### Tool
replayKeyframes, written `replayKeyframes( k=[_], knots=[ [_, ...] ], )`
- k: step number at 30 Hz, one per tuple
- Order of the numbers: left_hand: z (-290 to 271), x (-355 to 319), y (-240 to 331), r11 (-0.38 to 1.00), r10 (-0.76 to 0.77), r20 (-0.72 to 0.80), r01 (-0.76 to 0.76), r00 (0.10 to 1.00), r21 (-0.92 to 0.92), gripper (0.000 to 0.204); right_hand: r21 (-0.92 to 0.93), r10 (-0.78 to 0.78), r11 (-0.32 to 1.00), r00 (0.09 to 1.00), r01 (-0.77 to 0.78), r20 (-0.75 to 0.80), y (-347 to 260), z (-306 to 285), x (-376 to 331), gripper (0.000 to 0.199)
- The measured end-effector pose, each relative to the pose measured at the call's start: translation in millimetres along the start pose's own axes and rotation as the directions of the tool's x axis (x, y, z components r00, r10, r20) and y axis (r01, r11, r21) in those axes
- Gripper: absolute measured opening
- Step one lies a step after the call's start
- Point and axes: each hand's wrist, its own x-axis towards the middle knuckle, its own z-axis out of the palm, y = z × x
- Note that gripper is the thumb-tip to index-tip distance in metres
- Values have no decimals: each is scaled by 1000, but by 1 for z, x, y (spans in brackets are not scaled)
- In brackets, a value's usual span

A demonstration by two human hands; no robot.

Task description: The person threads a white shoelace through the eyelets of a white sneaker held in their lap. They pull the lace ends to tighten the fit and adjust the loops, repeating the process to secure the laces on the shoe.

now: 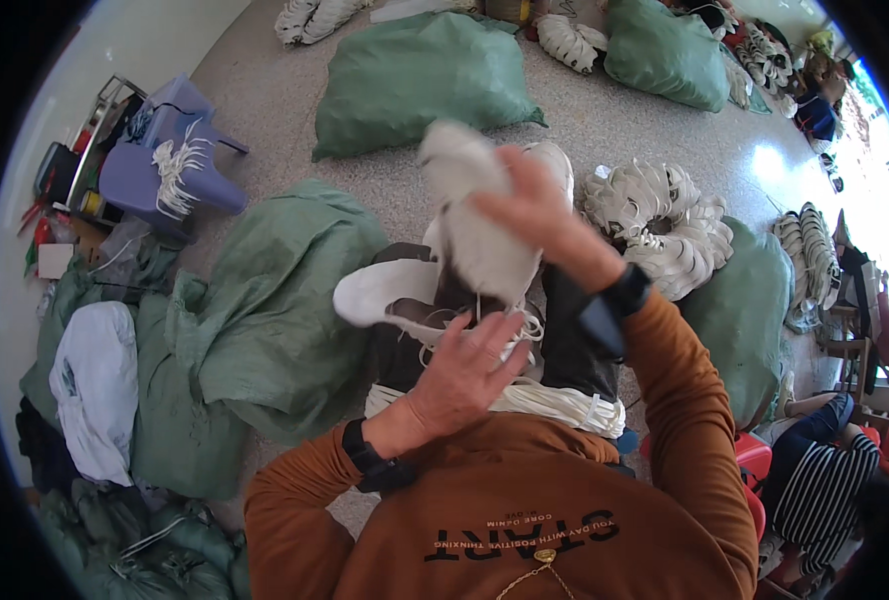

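Note:
My right hand [530,210] is raised over my lap and grips a white shoe upper [470,215], which looks blurred. My left hand [465,375] rests lower on my lap, fingers curled around thin white laces [510,325] that hang from the upper. Another white upper [385,292] lies across my dark trousers just left of the hands. A bundle of white pieces [555,402] lies across my lap under my left hand. Both wrists wear dark bands.
Green sacks lie around me: a crumpled one [275,300] at left, a full one [415,80] ahead, another [740,320] at right bearing a stacked ring of white uppers [660,225]. A purple plastic stool [170,150] stands far left. A seated person [815,480] is at lower right.

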Motion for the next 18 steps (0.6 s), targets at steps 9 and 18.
replayKeyframes(
  k=[9, 18],
  knots=[
    [-9, -64, -66, 828, -445, 225, 494, 867, -265, 25, 822, 406, 554, 905, -135, -125, 36, -80, -66, 40],
    [3, -5, -72, 712, -544, 235, 592, 805, -378, 51, 908, 414, 331, 904, -256, 104, 86, -43, -132, 43]
  ],
)
